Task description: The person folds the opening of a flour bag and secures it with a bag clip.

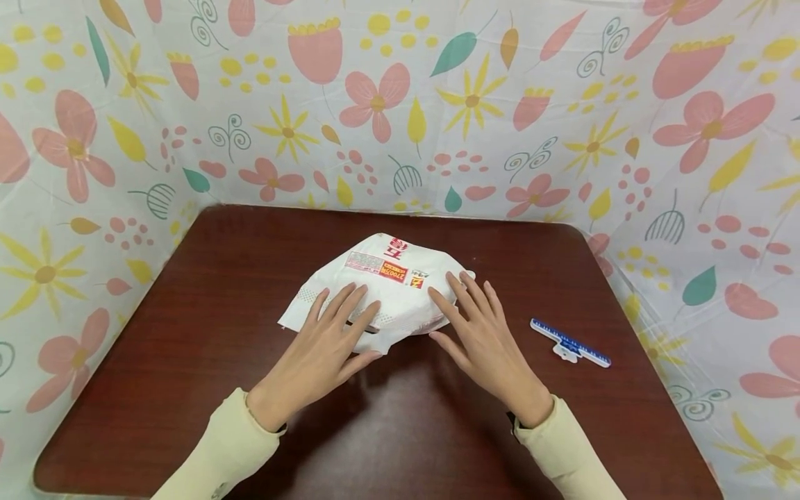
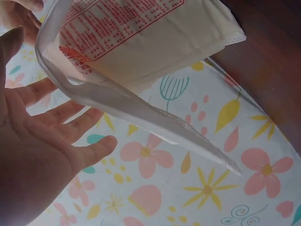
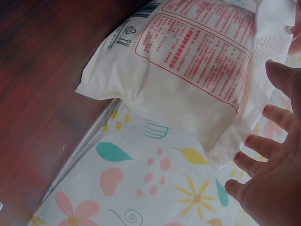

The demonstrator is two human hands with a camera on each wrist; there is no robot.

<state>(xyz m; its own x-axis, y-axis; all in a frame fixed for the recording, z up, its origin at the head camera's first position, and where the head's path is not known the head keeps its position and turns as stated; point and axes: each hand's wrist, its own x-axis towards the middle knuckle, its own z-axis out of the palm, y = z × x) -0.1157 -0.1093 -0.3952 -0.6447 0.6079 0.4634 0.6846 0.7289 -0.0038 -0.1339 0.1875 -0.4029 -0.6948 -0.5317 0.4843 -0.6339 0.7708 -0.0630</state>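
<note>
A white printed bag (image 1: 437,260) with red and yellow labels lies near the middle of the table. My left hand (image 1: 319,357) reaches over its near left edge, fingers spread and fairly straight, fingertips at the bag's surface. At the right end of the bag, my right hand (image 1: 490,340) also has its fingers spread, fingertips right at the edge. The left wrist view shows the bag's pale, folded-over rim (image 2: 131,113) beside the outstretched fingers. Blocks of red print and part of a barcode cover the bag's underside (image 3: 183,89) in the right wrist view.
A blue and white bag clip (image 1: 570,344) lies on the table to the right of my right hand. The dark brown wooden table (image 1: 250,257) has rounded corners. Flower-printed sheeting (image 1: 375,160) hangs close around its back and sides.
</note>
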